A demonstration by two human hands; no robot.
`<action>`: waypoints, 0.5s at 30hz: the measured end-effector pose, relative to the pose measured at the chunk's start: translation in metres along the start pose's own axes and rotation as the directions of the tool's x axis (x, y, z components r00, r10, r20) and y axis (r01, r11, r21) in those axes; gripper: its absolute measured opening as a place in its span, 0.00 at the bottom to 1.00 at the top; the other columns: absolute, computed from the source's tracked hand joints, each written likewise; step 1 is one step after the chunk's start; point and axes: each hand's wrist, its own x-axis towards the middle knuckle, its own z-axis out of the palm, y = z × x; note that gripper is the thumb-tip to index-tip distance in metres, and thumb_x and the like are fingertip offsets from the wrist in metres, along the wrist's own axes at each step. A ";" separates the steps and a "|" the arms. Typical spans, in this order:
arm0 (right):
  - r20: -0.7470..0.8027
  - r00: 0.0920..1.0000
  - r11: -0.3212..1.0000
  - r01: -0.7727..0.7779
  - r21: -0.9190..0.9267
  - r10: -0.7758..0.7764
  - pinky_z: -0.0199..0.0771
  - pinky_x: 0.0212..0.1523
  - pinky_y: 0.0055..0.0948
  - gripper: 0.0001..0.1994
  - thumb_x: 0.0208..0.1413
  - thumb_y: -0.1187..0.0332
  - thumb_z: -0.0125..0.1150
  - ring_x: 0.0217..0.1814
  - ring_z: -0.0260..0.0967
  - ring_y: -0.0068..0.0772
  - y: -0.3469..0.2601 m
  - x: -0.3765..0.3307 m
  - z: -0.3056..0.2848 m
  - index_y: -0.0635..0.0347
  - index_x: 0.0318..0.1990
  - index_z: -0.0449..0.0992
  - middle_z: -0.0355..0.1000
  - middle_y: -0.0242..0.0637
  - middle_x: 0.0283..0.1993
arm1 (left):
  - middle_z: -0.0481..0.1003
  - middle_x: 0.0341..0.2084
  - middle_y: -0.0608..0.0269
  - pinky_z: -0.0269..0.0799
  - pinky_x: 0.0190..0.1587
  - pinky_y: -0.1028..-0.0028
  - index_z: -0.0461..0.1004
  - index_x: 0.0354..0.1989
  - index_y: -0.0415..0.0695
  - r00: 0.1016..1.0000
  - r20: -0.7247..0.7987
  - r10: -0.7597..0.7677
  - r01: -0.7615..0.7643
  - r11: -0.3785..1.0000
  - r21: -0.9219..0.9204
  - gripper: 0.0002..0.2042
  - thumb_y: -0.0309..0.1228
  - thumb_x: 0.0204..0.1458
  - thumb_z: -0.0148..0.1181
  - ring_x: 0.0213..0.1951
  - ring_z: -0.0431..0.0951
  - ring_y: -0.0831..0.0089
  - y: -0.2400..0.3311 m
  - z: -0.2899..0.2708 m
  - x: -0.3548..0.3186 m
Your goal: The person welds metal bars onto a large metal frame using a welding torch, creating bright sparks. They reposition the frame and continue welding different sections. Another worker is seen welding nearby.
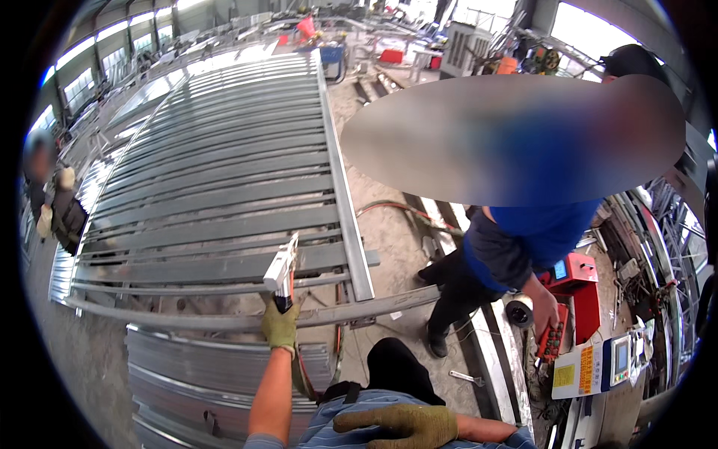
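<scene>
My left hand (280, 323), in a yellow-green work glove, is closed around the black grip of a white, box-bodied welding gun (280, 271). The gun points up and away over the near end of a large grey metal slatted frame (340, 179). A hose (301, 367) runs down from the gun beside my forearm. Across my striped shirt lies my right hand (407, 425), gloved alike, its fingers stretched out and nothing in it. Whether the gun's tip touches the frame, I cannot tell.
A co-worker in blue (550, 217) stands at right, one hand on a red box with knobs (552, 338). Below it sits a white control panel (591, 368). A wrench (467, 378) lies on the floor. Stacked metal profiles (202, 374) fill the lower left; another person (63, 202) stands far left.
</scene>
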 end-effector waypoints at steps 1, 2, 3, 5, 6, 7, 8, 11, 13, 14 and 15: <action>0.006 1.000 1.000 0.004 -0.015 -0.004 0.73 0.65 0.47 0.28 0.64 0.59 0.70 0.67 0.73 0.52 0.002 0.002 0.001 0.66 0.66 0.76 0.77 0.54 0.62 | 0.85 0.40 0.51 0.78 0.46 0.58 0.80 0.52 0.41 1.000 0.007 -0.022 0.022 1.000 0.001 0.25 0.37 0.46 0.77 0.42 0.86 0.54 0.003 -0.005 -0.002; 0.008 1.000 0.999 0.006 -0.031 -0.006 0.73 0.65 0.48 0.27 0.64 0.59 0.70 0.67 0.73 0.53 0.005 0.002 0.001 0.66 0.66 0.76 0.77 0.53 0.62 | 0.85 0.40 0.53 0.78 0.47 0.60 0.80 0.53 0.41 0.998 0.006 -0.057 0.057 0.998 -0.030 0.24 0.36 0.46 0.76 0.42 0.86 0.57 0.003 -0.008 -0.004; -0.007 1.000 0.998 0.003 -0.061 -0.004 0.72 0.66 0.48 0.27 0.64 0.59 0.70 0.66 0.73 0.54 0.003 0.001 0.001 0.65 0.66 0.76 0.77 0.53 0.62 | 0.86 0.40 0.55 0.79 0.47 0.61 0.80 0.53 0.41 0.997 0.019 -0.081 0.082 0.994 -0.075 0.24 0.34 0.46 0.76 0.42 0.86 0.60 0.008 -0.006 -0.005; 0.069 0.997 0.994 -0.018 -0.107 0.026 0.70 0.70 0.48 0.28 0.65 0.58 0.69 0.70 0.72 0.53 0.002 0.005 -0.011 0.64 0.67 0.75 0.76 0.52 0.65 | 0.86 0.42 0.53 0.79 0.48 0.60 0.79 0.57 0.42 0.998 0.003 -0.067 0.067 0.995 -0.077 0.27 0.34 0.47 0.76 0.43 0.86 0.58 0.009 -0.010 -0.009; 0.088 0.996 0.996 -0.020 -0.090 0.028 0.69 0.70 0.47 0.28 0.66 0.57 0.68 0.71 0.71 0.53 0.007 0.006 -0.016 0.64 0.68 0.75 0.76 0.52 0.66 | 0.86 0.42 0.50 0.79 0.49 0.57 0.79 0.58 0.43 0.999 -0.011 -0.038 0.037 0.997 -0.074 0.28 0.37 0.47 0.76 0.45 0.86 0.52 0.008 -0.008 -0.006; 0.100 0.994 0.997 -0.024 -0.074 0.031 0.69 0.71 0.47 0.28 0.66 0.57 0.68 0.71 0.71 0.52 0.011 0.006 -0.022 0.64 0.68 0.74 0.75 0.52 0.66 | 0.86 0.43 0.47 0.78 0.49 0.55 0.78 0.58 0.45 1.000 -0.019 -0.007 0.005 0.997 -0.072 0.29 0.40 0.47 0.76 0.47 0.86 0.46 0.008 -0.005 -0.006; 0.133 0.989 0.994 -0.059 -0.094 0.071 0.69 0.71 0.47 0.29 0.67 0.55 0.67 0.73 0.70 0.50 0.012 0.007 -0.027 0.64 0.70 0.73 0.75 0.53 0.68 | 0.86 0.42 0.48 0.78 0.50 0.56 0.78 0.59 0.42 1.000 -0.007 -0.023 0.022 0.992 -0.124 0.29 0.38 0.47 0.76 0.46 0.86 0.47 0.007 -0.005 -0.009; 0.133 0.982 0.989 -0.138 0.045 0.131 0.71 0.71 0.45 0.30 0.67 0.55 0.67 0.72 0.72 0.51 0.011 0.009 -0.030 0.64 0.70 0.73 0.75 0.54 0.68 | 0.86 0.44 0.47 0.79 0.50 0.57 0.78 0.60 0.40 0.997 0.008 -0.082 0.082 0.988 -0.131 0.30 0.37 0.47 0.77 0.46 0.86 0.49 -0.009 -0.004 -0.003; 0.164 0.980 0.984 -0.133 0.116 0.113 0.72 0.71 0.42 0.32 0.70 0.53 0.63 0.71 0.73 0.47 0.026 0.012 -0.032 0.64 0.73 0.68 0.74 0.50 0.69 | 0.85 0.43 0.53 0.79 0.48 0.60 0.78 0.60 0.38 0.992 0.009 -0.125 0.125 0.985 -0.123 0.29 0.34 0.48 0.77 0.43 0.85 0.60 0.000 -0.011 -0.005; 0.164 0.980 0.979 -0.135 0.152 0.110 0.72 0.71 0.41 0.32 0.72 0.52 0.62 0.71 0.73 0.46 0.034 0.011 -0.034 0.63 0.75 0.66 0.74 0.49 0.70 | 0.85 0.42 0.56 0.79 0.47 0.62 0.78 0.60 0.38 0.986 0.050 -0.157 0.163 0.974 -0.155 0.29 0.33 0.48 0.77 0.42 0.84 0.63 0.017 -0.015 -0.007; 0.137 0.985 0.979 -0.130 0.157 0.109 0.72 0.71 0.42 0.32 0.72 0.52 0.61 0.70 0.74 0.47 0.037 0.010 -0.035 0.63 0.75 0.66 0.74 0.50 0.69 | 0.84 0.42 0.58 0.79 0.46 0.63 0.78 0.60 0.39 0.977 0.087 -0.196 0.209 0.961 -0.183 0.28 0.32 0.49 0.77 0.41 0.84 0.66 0.027 -0.018 -0.010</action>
